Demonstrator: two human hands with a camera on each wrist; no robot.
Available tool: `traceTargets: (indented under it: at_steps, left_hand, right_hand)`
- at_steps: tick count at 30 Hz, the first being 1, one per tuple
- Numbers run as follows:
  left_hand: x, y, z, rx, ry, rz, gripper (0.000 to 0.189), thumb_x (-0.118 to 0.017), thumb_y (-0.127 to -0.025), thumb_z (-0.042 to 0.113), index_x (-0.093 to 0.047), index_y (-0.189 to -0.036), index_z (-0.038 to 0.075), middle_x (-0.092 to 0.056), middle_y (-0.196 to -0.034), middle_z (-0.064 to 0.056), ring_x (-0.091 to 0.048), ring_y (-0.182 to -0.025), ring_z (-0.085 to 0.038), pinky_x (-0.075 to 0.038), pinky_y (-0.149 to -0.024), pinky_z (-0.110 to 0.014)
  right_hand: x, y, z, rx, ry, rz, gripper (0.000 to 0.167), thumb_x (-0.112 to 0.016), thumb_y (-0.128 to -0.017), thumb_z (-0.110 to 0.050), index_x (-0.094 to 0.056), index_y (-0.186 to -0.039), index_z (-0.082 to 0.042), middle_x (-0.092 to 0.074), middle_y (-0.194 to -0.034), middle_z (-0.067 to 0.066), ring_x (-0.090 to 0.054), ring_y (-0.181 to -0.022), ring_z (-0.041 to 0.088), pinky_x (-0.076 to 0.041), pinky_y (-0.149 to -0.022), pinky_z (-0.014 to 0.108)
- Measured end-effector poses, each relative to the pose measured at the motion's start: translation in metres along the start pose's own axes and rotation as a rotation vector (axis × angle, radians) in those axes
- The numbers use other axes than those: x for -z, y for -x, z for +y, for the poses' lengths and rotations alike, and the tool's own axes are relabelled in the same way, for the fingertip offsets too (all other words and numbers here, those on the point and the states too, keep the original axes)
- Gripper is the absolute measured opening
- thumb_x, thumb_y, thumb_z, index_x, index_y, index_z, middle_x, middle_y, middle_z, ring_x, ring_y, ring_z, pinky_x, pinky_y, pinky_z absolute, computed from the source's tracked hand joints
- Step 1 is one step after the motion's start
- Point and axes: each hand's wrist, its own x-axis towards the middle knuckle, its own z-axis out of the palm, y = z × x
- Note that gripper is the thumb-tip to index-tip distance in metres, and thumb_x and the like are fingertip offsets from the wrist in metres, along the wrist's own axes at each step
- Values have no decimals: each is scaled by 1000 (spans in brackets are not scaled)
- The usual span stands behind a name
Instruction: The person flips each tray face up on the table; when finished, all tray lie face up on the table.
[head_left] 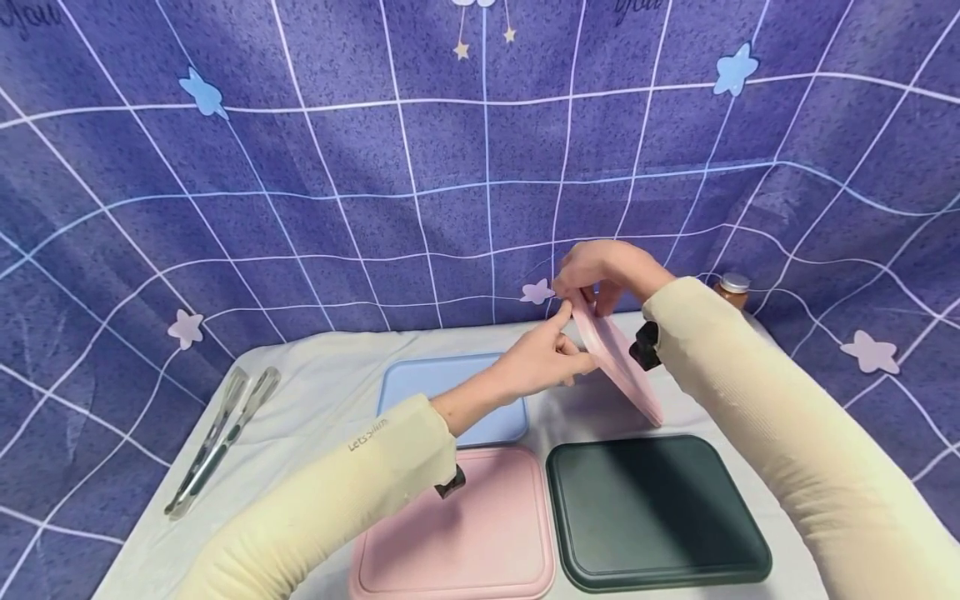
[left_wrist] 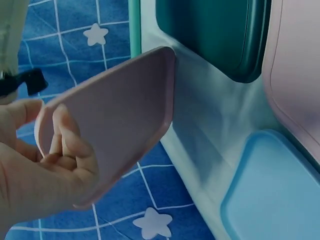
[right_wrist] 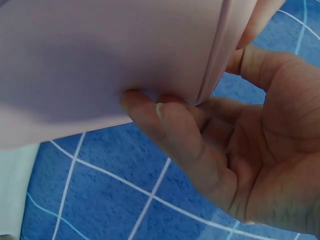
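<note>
A pink tray [head_left: 615, 358] stands tilted on edge above the back right of the table, its low end near the cloth. My right hand [head_left: 603, 271] pinches its upper edge from above, thumb on one side and fingertips on the other in the right wrist view. Against the near rim is my left hand [head_left: 543, 358], thumb by the top corner and index finger reaching along the side. In the left wrist view its bent fingers overlap the tray's inner face. Flat on the cloth lie a blue tray [head_left: 420, 383], a second pink tray [head_left: 457, 533] and a dark green tray [head_left: 660, 508].
Metal tongs [head_left: 221, 442] lie spread at the left side of the table. A small brown jar [head_left: 732, 289] with a silver lid is at the back right, behind my right forearm. White cloth [head_left: 322, 375] covers the table, and a blue gridded curtain [head_left: 450, 208] hangs behind it.
</note>
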Motion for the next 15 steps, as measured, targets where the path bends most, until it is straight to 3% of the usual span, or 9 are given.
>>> traceTargets:
  at_steps: [3, 5, 9, 12, 15]
  left_hand:
    - [7, 2, -8, -13, 35, -47, 96, -70, -95, 29, -2, -163, 17, -71, -92, -2, -67, -80, -22, -54, -82, -30]
    - [11, 3, -15, -17, 38, -59, 93, -69, -95, 28, -6, -163, 17, -71, -94, -4, -67, -81, -22, -53, -83, -28]
    - [18, 4, -32, 10, -10, -67, 81, -65, -97, 29, -18, -162, 14, -70, -98, -6, -69, -81, -21, -47, -72, -24]
    - [24, 6, -46, 66, -50, -77, 72, -61, -99, 30, -27, -160, 15, -70, -104, -8, -70, -88, -26, -44, -65, -24]
    - [31, 8, -60, 133, -70, -87, 65, -58, -101, 31, -32, -158, 15, -70, -109, -10, -69, -92, -28, -46, -67, -26]
  right_hand:
    - [6, 6, 6, 32, -16, 24, 25, -50, -91, -19, -56, -105, 1, -55, -89, 15, -67, -61, 21, -61, -66, 37]
    - [11, 12, 13, 58, -28, 43, 37, -48, -93, -20, -56, -123, 1, -57, -87, 15, -66, -59, 20, -61, -63, 37]
    - [29, 28, 40, 78, -71, 60, 60, -44, -98, -23, -34, -153, -2, -63, -98, 21, -66, -65, 22, -60, -63, 38]
    - [40, 40, 69, 76, -125, 72, 65, -43, -101, -26, -23, -158, -2, -65, -105, 20, -68, -69, 22, -61, -65, 40]
    - [43, 49, 99, 81, -209, 103, 63, -44, -103, -25, -22, -159, -6, -67, -94, 13, -68, -66, 18, -60, -64, 39]
